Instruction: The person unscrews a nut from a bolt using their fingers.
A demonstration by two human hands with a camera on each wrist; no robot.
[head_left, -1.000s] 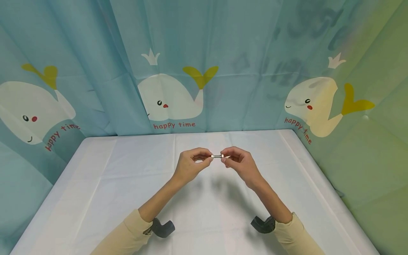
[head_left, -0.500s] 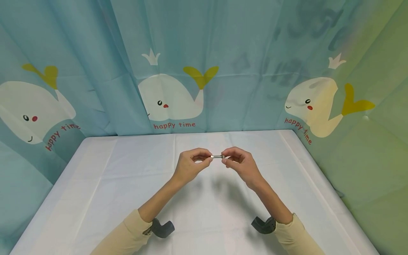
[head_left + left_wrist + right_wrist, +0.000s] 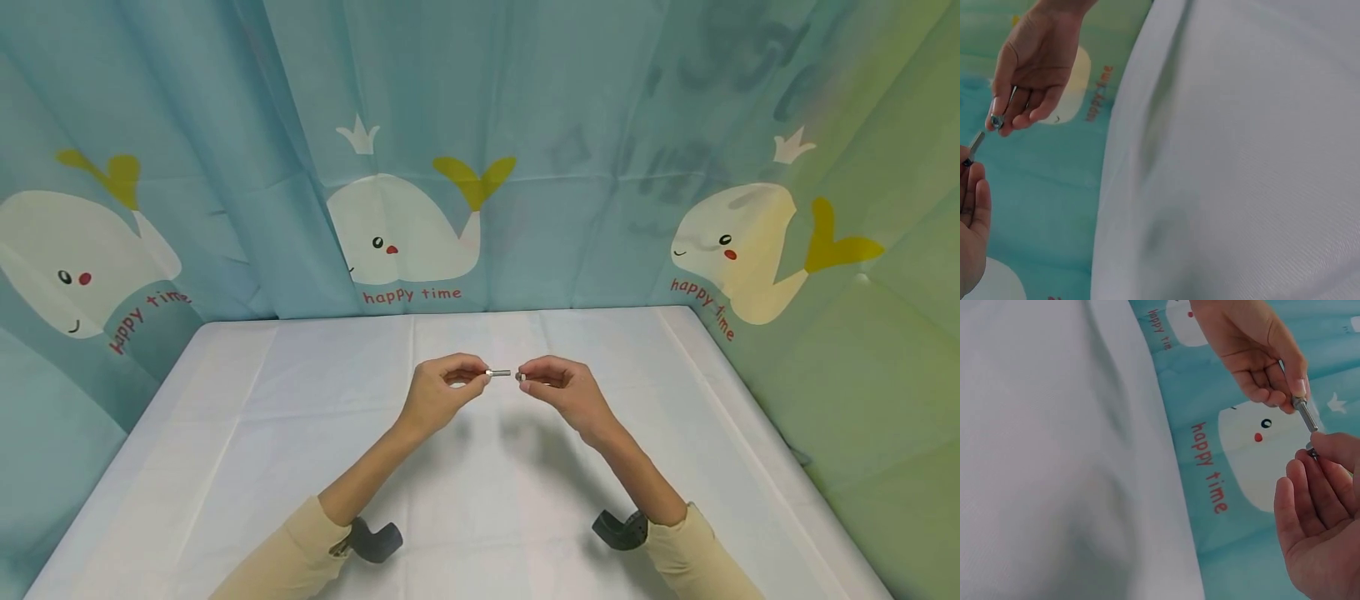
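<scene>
My left hand (image 3: 442, 392) pinches a silver bolt (image 3: 500, 372) by its head between thumb and fingertips. The bolt's shank points right, toward the other hand. Between the thumb and index finger of my right hand (image 3: 566, 393) is a small silver nut (image 3: 521, 377). A short gap separates the nut from the bolt's free end in the head view. In the left wrist view the nut (image 3: 997, 121) shows its round hole, facing the bolt (image 3: 977, 143). The right wrist view shows the bolt's shank (image 3: 1305, 414) close to the right fingertips, which partly hide the nut (image 3: 1311, 450).
Both hands are above a table with a white cloth (image 3: 300, 467). Behind it hangs a blue-green curtain (image 3: 570, 83) printed with whales. Dark curved mounts (image 3: 377, 542) stick out from both wrists near the beige sleeves (image 3: 300, 542).
Earlier the bolt spanned both hands, with the nut at its right end. Now nut and bolt are apart; the left hand has moved slightly left with the bolt, and both hands sit slightly lower.
</scene>
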